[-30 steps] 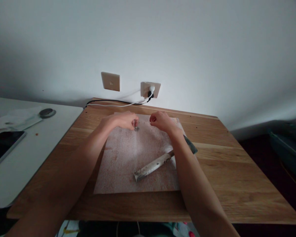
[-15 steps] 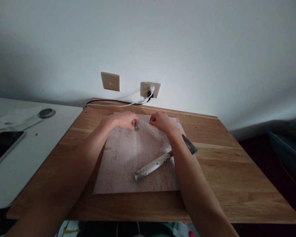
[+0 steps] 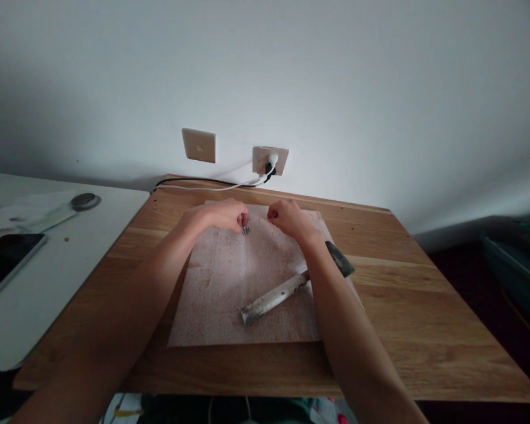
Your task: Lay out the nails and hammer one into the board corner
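Observation:
A pale, reddish-speckled square board lies on the wooden table. Over its far part, my left hand is closed around several thin metal nails, whose ends poke out below the fingers. My right hand hovers a short way to the right, fingertips pinched together; whatever they hold is too small to make out. A hammer rests across the board, its worn pale handle toward me and its dark head partly behind my right forearm. Tiny dark spots show on the board between my hands.
A white table adjoins on the left, with a phone, a round grey cable cover and crumpled clear wrapping. Cables run along the wall to a socket. The wooden table's front edge is near me.
Almost nothing differs. The whole view has shifted very slightly; both hands, the nails and the hammer keep their places on the board.

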A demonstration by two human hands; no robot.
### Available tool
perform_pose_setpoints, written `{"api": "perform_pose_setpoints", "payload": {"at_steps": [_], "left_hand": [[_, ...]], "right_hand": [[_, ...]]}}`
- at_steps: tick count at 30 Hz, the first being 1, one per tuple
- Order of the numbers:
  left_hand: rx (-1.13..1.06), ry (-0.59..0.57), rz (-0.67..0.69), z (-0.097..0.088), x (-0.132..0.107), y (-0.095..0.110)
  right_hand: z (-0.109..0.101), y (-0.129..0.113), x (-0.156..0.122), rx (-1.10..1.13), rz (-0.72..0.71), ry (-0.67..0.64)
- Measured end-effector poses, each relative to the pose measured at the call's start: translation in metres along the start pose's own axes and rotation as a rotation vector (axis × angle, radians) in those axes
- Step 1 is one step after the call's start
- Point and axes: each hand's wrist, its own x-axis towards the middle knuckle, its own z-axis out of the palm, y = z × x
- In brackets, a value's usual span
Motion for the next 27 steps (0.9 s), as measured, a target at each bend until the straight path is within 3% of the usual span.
{"api": "perform_pose_setpoints", "payload": {"at_steps": [7,19,27], "left_hand": [[0.031,-0.001,-0.018,-0.002,-0.002,0.004],[0.042,-0.013,-0.026,-0.003,-0.001,0.005],[0.050,-0.015,-0.049,-0.004,-0.003,0.008]], "right_hand": [[-0.004,0.002,0.002,0.068,-0.049,0.001],[-0.003,-0.013,0.003,0.130,-0.208,-0.269],[0.006,-0.014,0.005,0.170,-0.220,-0.257]]}}
